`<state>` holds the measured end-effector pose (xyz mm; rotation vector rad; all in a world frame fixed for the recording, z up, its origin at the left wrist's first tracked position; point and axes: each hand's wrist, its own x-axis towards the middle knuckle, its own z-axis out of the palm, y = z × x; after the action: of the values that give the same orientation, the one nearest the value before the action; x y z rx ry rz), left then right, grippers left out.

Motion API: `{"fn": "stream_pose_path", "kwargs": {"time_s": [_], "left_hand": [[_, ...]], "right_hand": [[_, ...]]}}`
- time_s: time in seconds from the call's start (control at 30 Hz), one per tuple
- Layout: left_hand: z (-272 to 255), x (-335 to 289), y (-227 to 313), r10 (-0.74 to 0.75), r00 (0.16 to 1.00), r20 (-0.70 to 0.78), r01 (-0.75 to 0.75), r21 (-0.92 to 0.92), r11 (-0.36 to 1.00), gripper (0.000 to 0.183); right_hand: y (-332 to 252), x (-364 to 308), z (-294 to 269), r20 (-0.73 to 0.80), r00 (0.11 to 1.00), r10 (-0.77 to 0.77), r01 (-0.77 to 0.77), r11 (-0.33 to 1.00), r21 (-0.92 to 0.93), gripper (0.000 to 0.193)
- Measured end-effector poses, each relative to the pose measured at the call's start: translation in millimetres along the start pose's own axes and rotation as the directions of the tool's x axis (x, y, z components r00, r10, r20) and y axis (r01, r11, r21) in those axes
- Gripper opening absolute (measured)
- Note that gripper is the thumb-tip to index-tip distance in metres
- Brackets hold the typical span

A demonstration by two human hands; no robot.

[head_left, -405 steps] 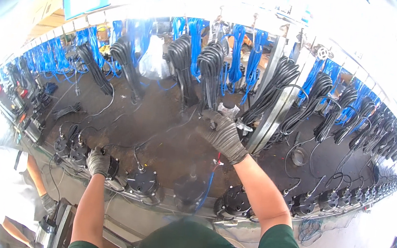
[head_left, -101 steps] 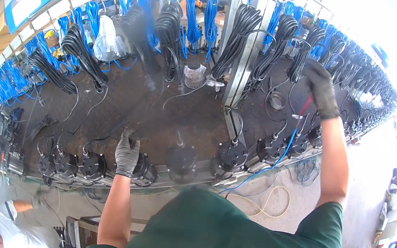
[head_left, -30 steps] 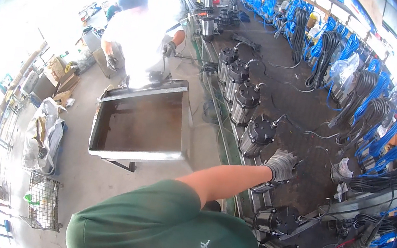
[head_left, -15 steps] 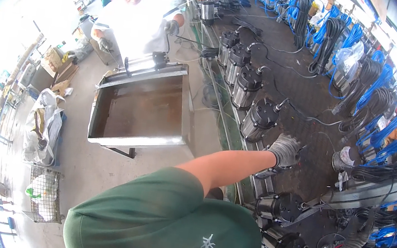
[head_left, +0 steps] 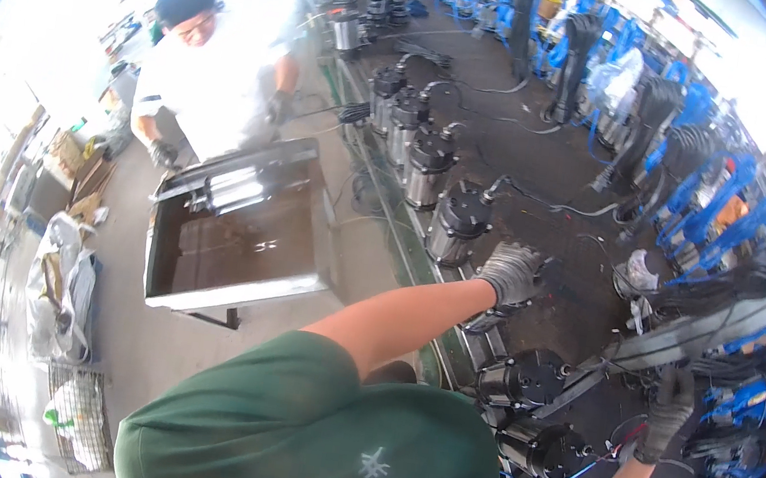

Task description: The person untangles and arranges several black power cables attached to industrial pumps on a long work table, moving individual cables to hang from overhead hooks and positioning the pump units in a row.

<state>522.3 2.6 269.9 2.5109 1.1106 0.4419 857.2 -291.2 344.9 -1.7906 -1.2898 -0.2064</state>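
My left hand (head_left: 511,273), in a grey knit glove, is closed over the top of a submersible pump (head_left: 488,320) on the bench edge. The glove hides most of that pump, and a small dark part shows past the fingertips. Farther along stands a row of upright steel pumps with black caps, the nearest pump (head_left: 459,222) just beyond my hand. My right hand (head_left: 666,417), gloved too, is raised beside a grey rail (head_left: 659,348) with fingers stretched upward; nothing shows in it. Between my arms, more pumps lie tilted, one pump (head_left: 519,378) nearest the rail.
A metal water tub (head_left: 244,303) stands left of the bench, a shiny steel cylinder (head_left: 235,189) over it. A co-worker (head_left: 214,91) in white stands behind. Black cable coils (head_left: 575,66) and blue cable coils (head_left: 727,231) line the far right. A wire basket (head_left: 78,421) stands lower left.
The view has shifted, so the bench and tub sit farther left. My right hand has come up toward the rail. The steel cylinder has tipped in over the tub. My left hand stays on its pump.
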Motion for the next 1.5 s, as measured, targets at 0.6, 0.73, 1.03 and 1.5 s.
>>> {"fn": "stream_pose_path", "kwargs": {"time_s": [0.6, 0.73, 1.03, 1.5], "left_hand": [[-60.8, -20.1, 62.2, 0.491, 0.699, -0.521, -0.634, -0.132, 0.762, 0.041], [-162.1, -62.7, 158.2, 0.876, 0.439, -0.199, -0.898, -0.137, 0.418, 0.039], [-245.4, -104.4, 246.3, 0.964, 0.057, 0.260, -0.959, -0.252, 0.125, 0.036], [-235.8, -91.7, 234.7, 0.952, 0.040, 0.303, -0.948, -0.290, 0.132, 0.031]], "right_hand": [[-17.3, -34.5, 54.4, 0.024, 1.000, 0.002, 0.004, 0.967, -0.254, 0.013], [-4.0, -34.0, 61.2, 0.011, 0.989, 0.149, -0.149, 0.989, 0.013, 0.025], [-18.3, -31.5, 60.7, 0.060, 0.997, 0.045, -0.030, 0.970, -0.240, 0.036], [-2.7, -30.0, 75.9, 0.087, 0.983, 0.163, -0.170, 0.982, 0.080, 0.019]]}}
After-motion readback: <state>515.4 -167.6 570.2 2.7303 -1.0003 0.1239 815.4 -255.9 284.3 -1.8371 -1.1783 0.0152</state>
